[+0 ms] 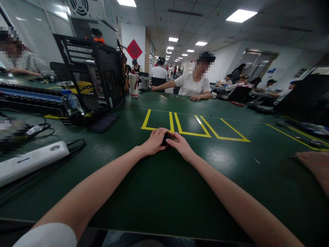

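Note:
A small black object (165, 138) is held between my two hands in the middle of the green table (164, 192); its kind cannot be made out. My left hand (155, 141) is curled round its left side, fingers over the top. My right hand (179, 143) pinches it from the right with thumb and fingers. Both hands are close to the table, just in front of the yellow tape outlines (194, 134), and hide part of the object.
A power strip (33, 161) with a black cable lies left. Behind it stand a water bottle (71, 102), an open black computer case (99, 77) and a white cup (133, 85). Another person's hand (315, 166) reaches in at right, near tools. A person (194, 84) sits opposite.

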The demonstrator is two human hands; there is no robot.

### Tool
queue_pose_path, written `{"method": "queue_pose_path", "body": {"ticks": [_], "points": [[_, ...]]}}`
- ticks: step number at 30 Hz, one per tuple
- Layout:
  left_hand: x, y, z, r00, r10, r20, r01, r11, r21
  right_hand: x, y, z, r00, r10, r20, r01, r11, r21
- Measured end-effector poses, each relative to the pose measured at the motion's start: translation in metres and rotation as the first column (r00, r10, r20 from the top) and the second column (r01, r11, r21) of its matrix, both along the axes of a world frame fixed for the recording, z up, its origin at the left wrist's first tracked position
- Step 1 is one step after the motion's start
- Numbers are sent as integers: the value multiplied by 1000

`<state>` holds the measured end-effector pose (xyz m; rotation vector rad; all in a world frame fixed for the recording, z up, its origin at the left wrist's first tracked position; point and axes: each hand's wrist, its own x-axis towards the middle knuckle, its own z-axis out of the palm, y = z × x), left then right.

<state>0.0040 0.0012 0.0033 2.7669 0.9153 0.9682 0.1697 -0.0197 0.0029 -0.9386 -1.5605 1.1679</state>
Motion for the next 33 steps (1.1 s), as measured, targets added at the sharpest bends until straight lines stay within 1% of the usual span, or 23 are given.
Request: {"method": "queue_pose_path", "body": {"ticks": [4,8,11,14,18,21,25,33], "points": [[0,0,0,1000,-1,-2,1,1000,7,0,-2,-1,998,31,-55,-29,999,33],[1,0,1,1000,6,4,-6,1000,24,-2,2,-4,997,-19,-68,23,998,66],[1,0,2,1000,3,-3,-3,1000,14,-2,4,-4,997,-47,-55,50,998,42],[1,-1,3,1000,1,-10,-1,1000,4,-1,4,-3,999,-34,-24,34,999,13],[1,-1,2,1000,6,-4,-6,1000,3,0,1,-3,1000,7,0,-7,999,33],[1,0,1,1000,11,5,-11,1000,3,0,0,-4,999,19,-32,-17,999,48],[1,1,1,1000,8,7,-8,1000,8,-1,1,-4,999,-12,-52,15,998,60],[1,1,1,1000,-4,14,5,1000,-8,-2,2,-2,998,-51,-23,52,998,47]]}}
